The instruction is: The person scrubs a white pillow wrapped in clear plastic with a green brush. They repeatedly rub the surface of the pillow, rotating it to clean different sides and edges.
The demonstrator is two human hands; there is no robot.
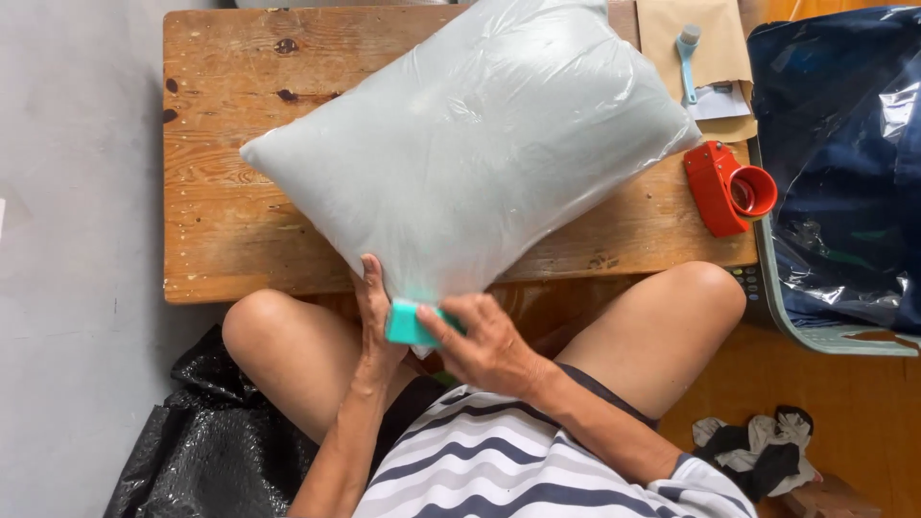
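Note:
A big pale grey pillow in a clear plastic bag (470, 144) lies slantwise on a low wooden table (221, 221), its near corner hanging over the table's front edge. My left hand (372, 321) grips that near corner from below, fingers against the plastic. My right hand (484, 341) holds a small teal block-shaped tool (411, 323) pressed against the bag's corner. Both hands meet over my lap between my bare knees.
A red tape dispenser (727, 190) sits at the table's right end. Brown envelopes with a light blue brush (688, 59) lie at the back right. A basket with blue plastic-wrapped goods (844, 163) stands at right, a black bag (206, 441) at lower left, dark cloth (763, 451) at lower right.

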